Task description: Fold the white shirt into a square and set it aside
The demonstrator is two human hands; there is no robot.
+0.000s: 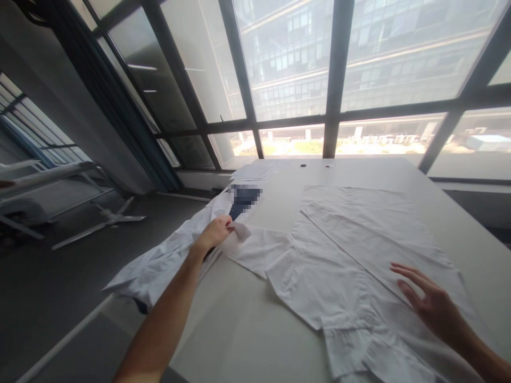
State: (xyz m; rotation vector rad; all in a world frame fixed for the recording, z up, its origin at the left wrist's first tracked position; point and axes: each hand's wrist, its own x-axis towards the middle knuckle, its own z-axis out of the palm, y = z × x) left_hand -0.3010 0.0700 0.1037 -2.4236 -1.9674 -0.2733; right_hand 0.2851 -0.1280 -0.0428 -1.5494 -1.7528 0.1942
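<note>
A white long-sleeved shirt [351, 250] lies spread on the white table [239, 319], with creases across its body and its collar end toward me. Its sleeve [267, 250] stretches out to the left. At the end of that sleeve, my left hand [215, 233] pinches the fabric between thumb and fingers, lifting the edge slightly. My right hand [429, 298] is over the right part of the shirt, fingers extended and thumb apart, holding nothing. Whether it touches the cloth I cannot tell.
A heap of white garments [159, 271] hangs over the table's left edge, beside my left forearm. A dark blue, partly blurred item [244, 199] lies on it. Thin white sheets [253, 171] rest at the far left corner. Large windows [287, 58] stand behind the table.
</note>
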